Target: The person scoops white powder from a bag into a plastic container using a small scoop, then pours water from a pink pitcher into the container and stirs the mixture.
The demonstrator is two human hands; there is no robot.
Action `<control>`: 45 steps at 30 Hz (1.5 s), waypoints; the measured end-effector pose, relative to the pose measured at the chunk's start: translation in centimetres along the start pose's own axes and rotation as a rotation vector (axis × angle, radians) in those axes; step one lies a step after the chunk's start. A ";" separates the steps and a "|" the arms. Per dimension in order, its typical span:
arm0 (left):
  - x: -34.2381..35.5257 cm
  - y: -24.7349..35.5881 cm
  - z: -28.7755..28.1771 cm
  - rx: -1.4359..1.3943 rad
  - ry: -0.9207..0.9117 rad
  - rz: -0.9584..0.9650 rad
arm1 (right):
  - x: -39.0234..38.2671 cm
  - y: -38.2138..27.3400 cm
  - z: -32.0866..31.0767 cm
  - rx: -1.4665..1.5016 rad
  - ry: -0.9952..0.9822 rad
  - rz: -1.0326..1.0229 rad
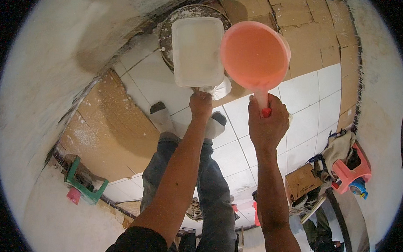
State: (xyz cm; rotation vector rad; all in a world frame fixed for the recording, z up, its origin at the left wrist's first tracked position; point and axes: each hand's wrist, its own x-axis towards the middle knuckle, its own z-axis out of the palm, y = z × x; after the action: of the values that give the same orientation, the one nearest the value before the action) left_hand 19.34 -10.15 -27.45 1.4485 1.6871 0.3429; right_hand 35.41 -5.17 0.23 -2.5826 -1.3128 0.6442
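Observation:
Out in front of me is a pink round plastic dipper, its wide mouth turned up toward me. My right hand is closed around its short handle, and a small red piece shows by the thumb. Beside the dipper on the left is a white, cloudy rectangular plastic tub. My left hand is a fist at the tub's near edge; its fingers are partly hidden. A crumpled white bag-like thing shows just right of that fist. Beneath the tub, a dark, white-spattered round vessel is mostly covered.
Cardboard sheets and white tiles cover the floor around my socked feet. A green plastic stool stands by the left wall. At the right are a pink stool, cloths and a cardboard box.

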 end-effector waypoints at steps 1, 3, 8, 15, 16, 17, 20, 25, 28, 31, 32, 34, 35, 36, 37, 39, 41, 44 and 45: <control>-0.1 0.1 -0.1 -0.025 -0.035 -0.054 | 0.0 0.1 0.2 0.018 0.025 -0.019; -0.4 0.5 -0.3 -0.052 -0.070 -0.108 | -0.1 0.2 0.4 0.034 0.049 -0.039; -0.2 0.0 1.1 -0.379 0.101 -0.321 | -0.1 -0.4 0.1 0.008 0.028 -0.011; -0.6 0.7 0.9 0.228 -0.294 0.073 | -0.5 0.9 0.8 -0.042 0.041 -0.028; -0.8 1.5 0.0 0.205 -0.245 0.031 | -0.5 0.6 0.8 -0.032 0.048 -0.034; -0.8 2.3 -0.7 0.196 -0.220 0.010 | -0.5 0.5 0.9 -0.024 0.055 -0.040; -0.7 4.7 -2.5 0.279 -0.218 -0.089 | -0.7 -0.1 0.8 -0.013 0.069 -0.040; -1.0 4.4 -3.4 0.224 -0.171 -0.045 | -0.9 -0.3 1.1 -0.001 0.052 -0.050; -1.2 4.8 -2.8 0.302 -0.210 0.040 | -1.0 0.2 1.3 -0.007 0.088 -0.080; -1.1 4.9 -2.6 0.382 -0.246 0.054 | -1.0 0.1 1.5 -0.014 0.109 -0.096; -0.9 4.7 -2.8 0.427 -0.259 0.066 | -1.0 -0.2 1.6 -0.016 0.112 -0.100; -1.0 5.4 -2.6 0.463 -0.307 0.049 | -0.9 0.0 1.5 -0.021 0.106 -0.096; -1.1 5.7 -2.7 0.503 -0.354 0.031 | -0.8 0.0 1.4 -0.020 0.099 -0.092; -1.3 5.9 -2.9 0.505 -0.354 0.030 | -0.8 -0.1 1.3 -0.018 0.098 -0.091; -1.5 6.0 -3.1 0.565 -0.292 0.055 | -0.8 -0.3 1.1 0.060 0.083 -0.015; -1.9 6.6 -3.4 0.621 -0.231 0.083 | -0.6 0.0 1.0 0.134 0.070 0.062; -1.9 7.3 -3.5 0.669 -0.213 0.084 | -0.1 1.5 1.3 0.285 0.059 0.171; -1.6 6.4 -4.0 0.502 -0.290 0.012 | 1.0 3.1 2.3 0.304 0.075 0.183; -1.6 5.9 -4.2 0.512 -0.289 0.009 | 1.4 3.4 2.6 0.292 0.091 0.164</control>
State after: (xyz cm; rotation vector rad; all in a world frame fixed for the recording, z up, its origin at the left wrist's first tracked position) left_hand 20.10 -8.61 -20.20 1.7707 1.5919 -0.3090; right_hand 37.41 -6.15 -3.68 -2.4616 -0.9105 0.6788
